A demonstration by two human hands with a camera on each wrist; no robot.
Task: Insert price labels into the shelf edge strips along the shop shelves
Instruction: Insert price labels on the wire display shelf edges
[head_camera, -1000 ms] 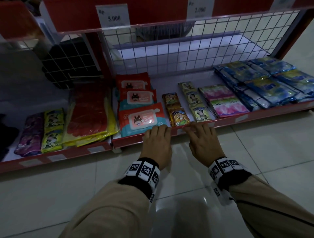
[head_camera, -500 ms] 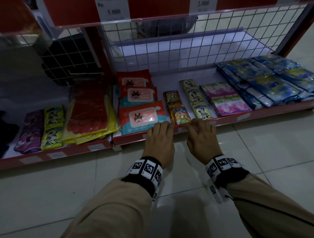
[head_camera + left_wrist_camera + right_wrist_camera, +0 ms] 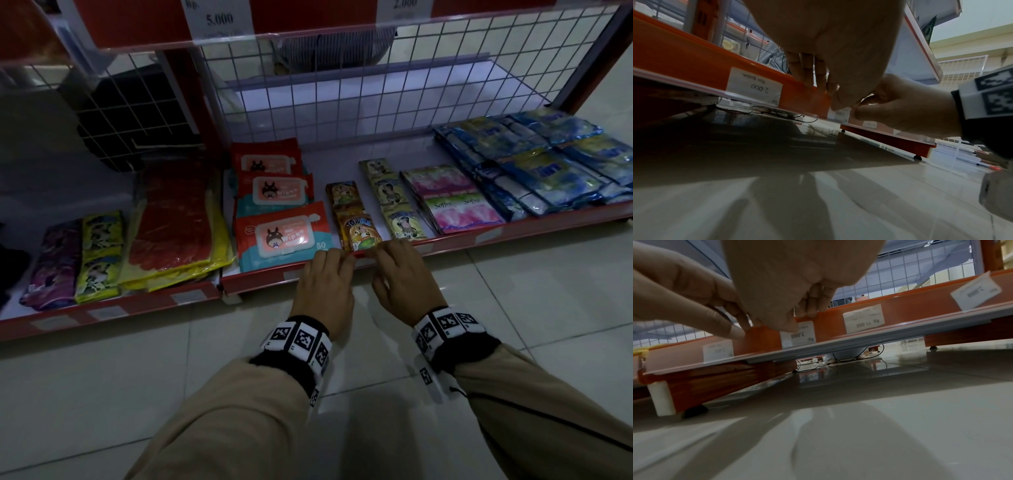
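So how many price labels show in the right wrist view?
4: a faint label at left, the 3.000 label under the right hand, the 11.000 label beside it, a tilted label far right. The hand may hide more.

The left hand (image 3: pixel 323 287) and right hand (image 3: pixel 406 279) cover the label (image 3: pixel 797 335) from above, the small words on it are too blurry to read, the top labels (image 3: pixel 219 17) are cut off by the edge, and the things behind the mesh (image 3: pixel 342 78) are too dark to tell.
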